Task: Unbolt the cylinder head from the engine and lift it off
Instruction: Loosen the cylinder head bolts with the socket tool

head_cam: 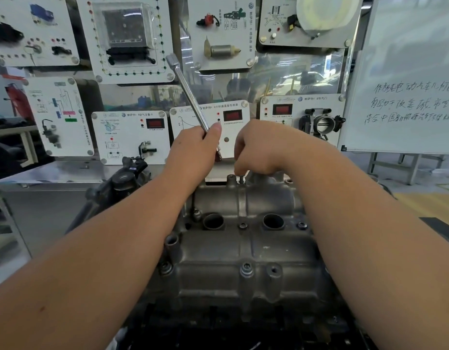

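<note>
Right grip [256, 150] pinches a bolt [241, 178] atop the cylinder head [243, 248]; left grip [193, 147] clasps the wrench [190, 97].

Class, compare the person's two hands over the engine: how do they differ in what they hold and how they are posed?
The left hand grips a wrench, raised clear of the cylinder head; the right hand holds no tool. The left points its wrench up; the right reaches its fingertips down to a bolt at the far edge. Both are bare.

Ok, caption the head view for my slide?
Left hand holds a wrench; right hand fingers a bolt atop the cylinder head.
</note>
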`<state>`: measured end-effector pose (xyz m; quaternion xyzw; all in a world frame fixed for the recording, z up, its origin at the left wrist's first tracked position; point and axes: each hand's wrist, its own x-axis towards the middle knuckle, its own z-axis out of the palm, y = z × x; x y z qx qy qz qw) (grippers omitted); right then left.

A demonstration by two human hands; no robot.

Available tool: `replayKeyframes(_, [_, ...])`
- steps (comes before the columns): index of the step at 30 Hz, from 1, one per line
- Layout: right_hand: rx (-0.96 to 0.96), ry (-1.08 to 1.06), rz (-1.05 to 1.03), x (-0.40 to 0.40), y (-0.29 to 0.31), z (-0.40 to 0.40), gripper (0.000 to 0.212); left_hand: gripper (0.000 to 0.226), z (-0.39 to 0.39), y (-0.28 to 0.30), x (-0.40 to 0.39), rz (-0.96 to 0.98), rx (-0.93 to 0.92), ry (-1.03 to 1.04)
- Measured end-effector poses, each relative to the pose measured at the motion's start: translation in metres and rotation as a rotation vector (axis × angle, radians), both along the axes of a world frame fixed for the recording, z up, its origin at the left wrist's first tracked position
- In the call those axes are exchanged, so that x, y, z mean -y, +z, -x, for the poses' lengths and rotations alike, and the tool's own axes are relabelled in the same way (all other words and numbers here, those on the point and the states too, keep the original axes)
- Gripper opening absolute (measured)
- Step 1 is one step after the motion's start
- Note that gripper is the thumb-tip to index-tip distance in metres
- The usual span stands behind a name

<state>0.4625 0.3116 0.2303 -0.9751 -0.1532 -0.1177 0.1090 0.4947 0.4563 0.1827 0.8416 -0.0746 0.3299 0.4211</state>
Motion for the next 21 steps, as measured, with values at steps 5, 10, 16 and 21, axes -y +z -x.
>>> replayKeyframes(5, [-0.019, 0.043, 0.141, -0.003, -0.006, 0.002, 0.020, 0.053, -0.004, -0.001, 0.001, 0.062, -0.041, 0.015])
replayKeyframes(10, [0.100, 0.030, 0.074, -0.003, -0.007, -0.004, 0.013, 0.053, -0.004, -0.001, 0.001, 0.018, -0.029, 0.011])
replayKeyframes(16, [0.397, 0.011, -0.473, 0.006, 0.010, 0.000, 0.007, 0.053, -0.008, -0.003, 0.001, -0.006, -0.015, 0.004])
replayKeyframes(21, [0.450, 0.086, -0.798, -0.001, 0.006, 0.002, 0.012, 0.055, -0.013, -0.006, -0.003, -0.037, -0.013, -0.016])
